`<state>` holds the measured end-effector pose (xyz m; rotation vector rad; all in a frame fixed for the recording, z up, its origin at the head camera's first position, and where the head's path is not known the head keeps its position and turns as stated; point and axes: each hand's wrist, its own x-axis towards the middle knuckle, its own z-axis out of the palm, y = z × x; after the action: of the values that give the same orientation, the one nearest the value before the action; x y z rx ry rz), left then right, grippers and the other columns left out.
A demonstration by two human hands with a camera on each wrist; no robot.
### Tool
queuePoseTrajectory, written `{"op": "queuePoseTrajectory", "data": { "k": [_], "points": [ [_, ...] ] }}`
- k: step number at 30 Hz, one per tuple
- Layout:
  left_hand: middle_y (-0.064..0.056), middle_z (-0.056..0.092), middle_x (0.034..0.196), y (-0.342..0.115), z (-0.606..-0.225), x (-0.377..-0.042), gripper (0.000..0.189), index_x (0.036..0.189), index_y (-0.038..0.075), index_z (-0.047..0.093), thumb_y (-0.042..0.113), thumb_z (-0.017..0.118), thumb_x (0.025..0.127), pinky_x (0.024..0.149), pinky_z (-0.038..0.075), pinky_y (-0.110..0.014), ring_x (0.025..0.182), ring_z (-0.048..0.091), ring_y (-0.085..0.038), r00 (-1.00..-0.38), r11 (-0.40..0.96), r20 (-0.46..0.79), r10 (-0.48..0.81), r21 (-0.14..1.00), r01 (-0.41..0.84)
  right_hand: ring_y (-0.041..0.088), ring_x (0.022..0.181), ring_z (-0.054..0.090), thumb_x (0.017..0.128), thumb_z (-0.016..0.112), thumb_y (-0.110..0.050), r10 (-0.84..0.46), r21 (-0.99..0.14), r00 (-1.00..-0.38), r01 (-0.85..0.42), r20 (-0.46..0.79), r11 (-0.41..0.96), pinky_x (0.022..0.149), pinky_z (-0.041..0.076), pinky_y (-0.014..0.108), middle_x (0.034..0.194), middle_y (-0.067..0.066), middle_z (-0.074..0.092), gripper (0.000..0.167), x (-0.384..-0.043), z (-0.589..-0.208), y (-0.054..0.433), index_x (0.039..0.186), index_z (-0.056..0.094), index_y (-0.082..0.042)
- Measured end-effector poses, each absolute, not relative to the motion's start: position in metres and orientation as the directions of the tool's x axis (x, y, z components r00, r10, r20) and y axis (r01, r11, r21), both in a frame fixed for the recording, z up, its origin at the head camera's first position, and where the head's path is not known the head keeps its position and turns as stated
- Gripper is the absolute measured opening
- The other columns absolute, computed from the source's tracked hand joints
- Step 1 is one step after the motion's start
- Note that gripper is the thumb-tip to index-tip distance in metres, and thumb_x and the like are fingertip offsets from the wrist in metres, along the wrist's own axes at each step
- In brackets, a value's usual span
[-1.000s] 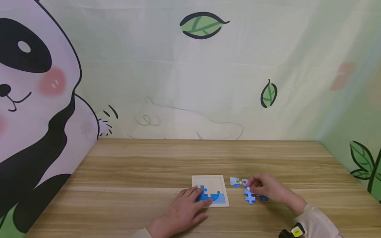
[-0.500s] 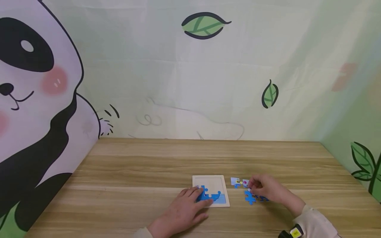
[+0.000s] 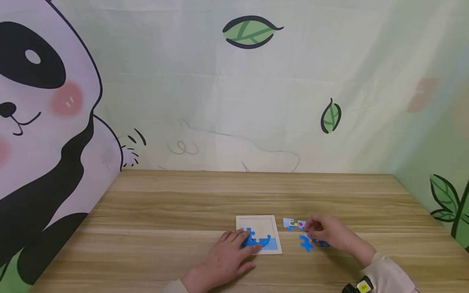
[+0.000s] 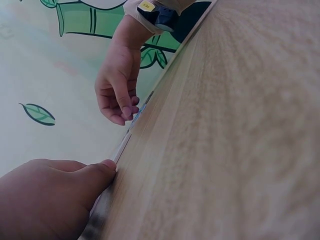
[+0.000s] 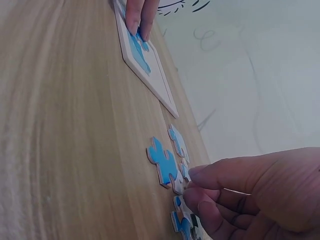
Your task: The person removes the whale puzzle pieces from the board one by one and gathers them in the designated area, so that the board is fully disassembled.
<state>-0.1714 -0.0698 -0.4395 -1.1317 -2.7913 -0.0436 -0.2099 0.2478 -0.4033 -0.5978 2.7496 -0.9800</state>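
Note:
My left hand (image 3: 223,258) lies over the lower left of a wooden puzzle tray (image 3: 261,226), its fingers extended onto the blue pieces fitted there. Those pieces (image 3: 269,244) form part of a blue animal picture along the bottom; the upper part shows bare wood. To the right, thumb and index finger of my right hand (image 3: 329,232) pinch the pale end of a blue jigsaw piece (image 5: 162,160). In the left wrist view, the right hand (image 4: 117,90) hangs low by the tabletop, beyond the left thumb (image 4: 100,172).
Loose pieces (image 3: 291,223) with yellow and pink marks lie beyond the right fingertips. More blue pieces (image 3: 324,244) are partly hidden under the right hand. A printed panda-and-leaf backdrop (image 3: 220,101) rises behind the wooden table (image 3: 165,203).
The blue piece at the right fingertips has turned slightly and looks a deeper blue than a second ago. The left hand and the tray hold their places.

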Motion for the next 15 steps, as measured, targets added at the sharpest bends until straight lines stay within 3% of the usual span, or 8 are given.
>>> {"op": "queuePoseTrajectory", "data": {
  "k": [15],
  "points": [
    [-0.008, 0.046, 0.147, -0.0705, -0.4370, -0.1704, 0.044, 0.140, 0.037, 0.047, 0.051, 0.041, 0.099, 0.111, 0.037, -0.046, 0.137, 0.043, -0.026, -0.710, 0.714, 0.110, 0.695, 0.011, 0.700, 0.002, 0.072, 0.054, 0.087, 0.066, -0.007, -0.450, -0.666, -0.893, -0.327, -0.013, 0.670, 0.064, 0.049, 0.018, 0.082, 0.001, 0.063, 0.010, -0.2111, -0.4029, 0.2482, 0.094, 0.064, -0.002]
  ]
}}
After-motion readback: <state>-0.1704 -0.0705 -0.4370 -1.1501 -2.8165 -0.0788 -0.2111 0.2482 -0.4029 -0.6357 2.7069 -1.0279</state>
